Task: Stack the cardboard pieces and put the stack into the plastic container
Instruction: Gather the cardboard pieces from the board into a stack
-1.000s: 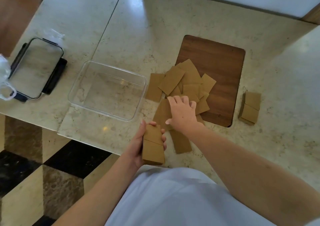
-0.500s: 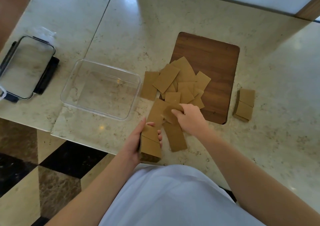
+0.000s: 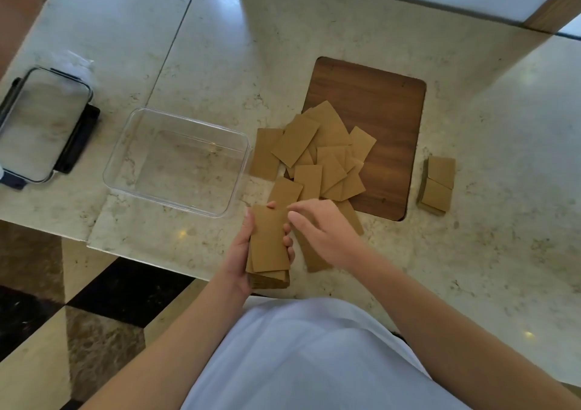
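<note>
My left hand [image 3: 239, 254] grips a stack of brown cardboard pieces [image 3: 268, 247] at the table's near edge. The top piece lies slightly askew on it. My right hand [image 3: 325, 232] is just right of the stack, its fingertips pinching that top piece's upper right corner. Several loose cardboard pieces [image 3: 317, 154] lie scattered beyond the hands, partly on a wooden panel. One loose piece [image 3: 311, 257] is partly hidden under my right wrist. The clear plastic container [image 3: 176, 116] stands to the left of the pile with nothing in it.
A second small cardboard stack [image 3: 437, 184] sits right of the dark wooden panel [image 3: 377, 107]. The container's lid [image 3: 41, 123], with black clips, lies at the far left. The marble table edge [image 3: 141, 252] runs just below the container, and floor tiles show below it.
My right hand picked a piece from the loose pile and brought it back onto the stack in my left hand. The stack is lifted a little towards the pile.
</note>
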